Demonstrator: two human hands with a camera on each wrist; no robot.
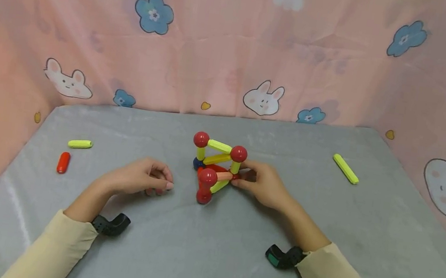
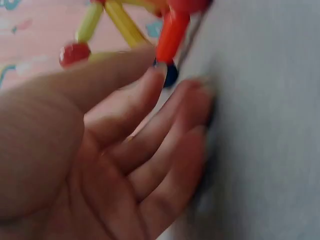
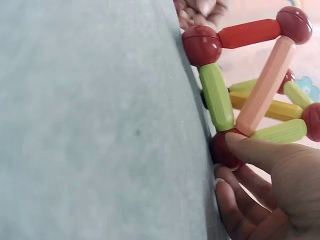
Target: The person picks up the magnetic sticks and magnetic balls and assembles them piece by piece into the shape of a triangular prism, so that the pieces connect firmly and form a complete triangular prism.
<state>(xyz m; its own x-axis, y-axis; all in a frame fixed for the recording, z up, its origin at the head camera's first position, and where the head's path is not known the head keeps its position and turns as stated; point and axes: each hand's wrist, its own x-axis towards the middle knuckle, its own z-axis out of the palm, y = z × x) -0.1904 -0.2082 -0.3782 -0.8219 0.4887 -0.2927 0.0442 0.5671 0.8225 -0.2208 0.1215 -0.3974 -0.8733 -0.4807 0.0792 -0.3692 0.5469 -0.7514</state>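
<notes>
A toy frame of colored rods and balls (image 1: pixel 217 159) stands on the grey cloth, with red balls on its upper corners. My right hand (image 1: pixel 263 184) pinches the red ball (image 3: pixel 223 150) at its lower right corner between thumb and fingers. Yellow-green, peach and yellow rods run near that ball in the right wrist view. To the frame's left, my left hand (image 1: pixel 139 177) hovers or rests near the cloth, fingers loosely bent around nothing. The left wrist view shows a red rod (image 2: pixel 172 37) and a dark blue ball (image 2: pixel 171 75) beyond its fingertips.
Toward the left of the grey cloth (image 1: pixel 190 257) lie a short yellow-green rod (image 1: pixel 80 143) and a short red rod (image 1: pixel 63 162). A longer yellow-green rod (image 1: pixel 346 169) lies on the right. Behind hangs a pink printed curtain (image 1: pixel 217 53).
</notes>
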